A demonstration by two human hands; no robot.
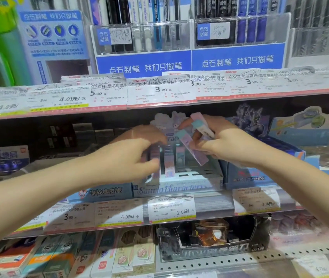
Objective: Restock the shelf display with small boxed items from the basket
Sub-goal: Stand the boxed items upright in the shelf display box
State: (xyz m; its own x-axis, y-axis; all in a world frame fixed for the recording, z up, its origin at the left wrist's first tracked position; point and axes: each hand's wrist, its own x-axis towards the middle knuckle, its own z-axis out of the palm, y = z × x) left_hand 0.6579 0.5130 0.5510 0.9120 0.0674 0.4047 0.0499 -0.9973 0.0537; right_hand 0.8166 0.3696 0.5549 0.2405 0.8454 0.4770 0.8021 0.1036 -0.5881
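A pale blue display box (177,186) stands at the front of the middle shelf, with a few slim pastel boxed items (169,164) upright inside it. My left hand (127,157) reaches into its left side, fingers pinched on one pink-purple upright box (155,157). My right hand (223,143) hovers above the display's right side and grips a bundle of several slim pink, teal and lilac boxes (193,147), tilted down toward the display. The basket is out of view.
Price-tag rails (159,91) front each shelf. A blue eraser box (103,192) sits left of the display, a dark blue carton (247,175) right of it. Pen racks (191,35) fill the shelf above; a black display carton (213,241) and pencil boxes (119,255) sit below.
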